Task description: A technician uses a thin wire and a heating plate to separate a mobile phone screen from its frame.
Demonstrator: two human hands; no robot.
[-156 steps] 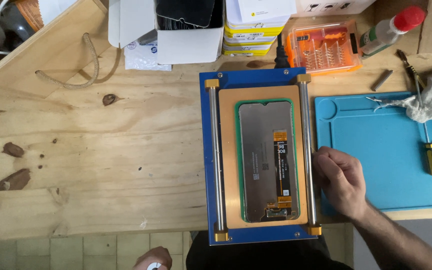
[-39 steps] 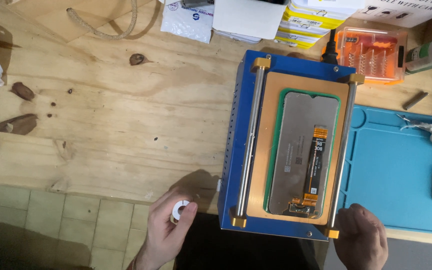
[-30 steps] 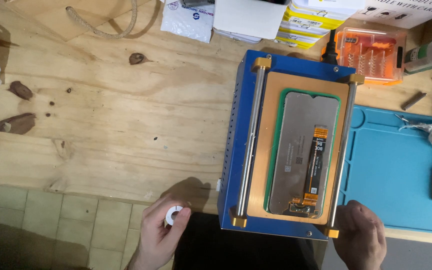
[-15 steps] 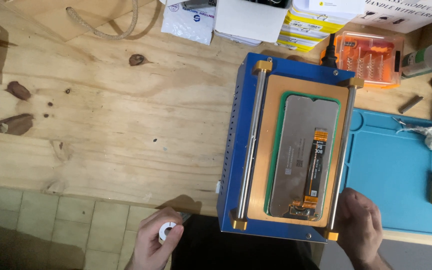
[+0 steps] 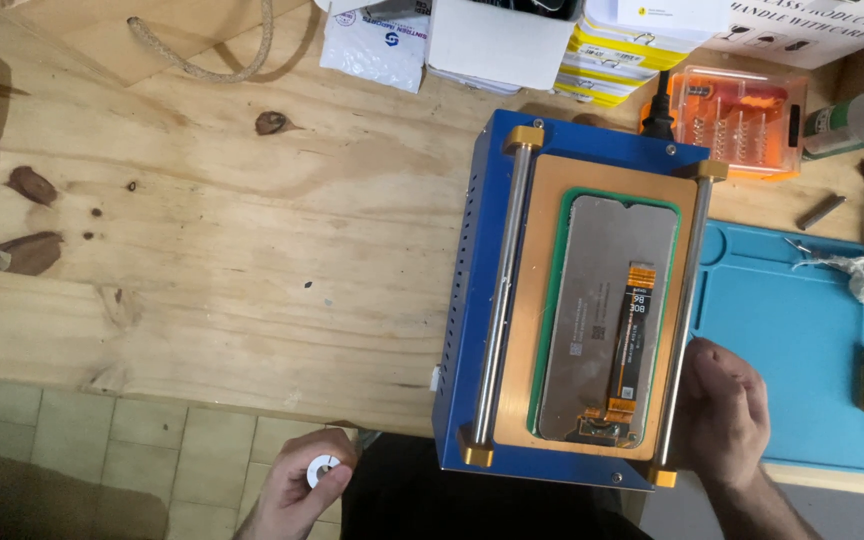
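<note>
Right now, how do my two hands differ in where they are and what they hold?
The left hand is off the bench, over the tiled floor, pinching a small white ring. The right hand holds nothing visible and rests against the blue fixture at its near right corner, beside the right rod. Both are bare.

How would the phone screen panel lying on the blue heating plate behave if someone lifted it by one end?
The screen panel looks thin and flat, so it is probably light and might flex slightly. Its orange ribbon cable seems floppy and easy to snag. Being thin glass, it is likely fragile; the right hand rests beside it at the plate's rail.
</note>
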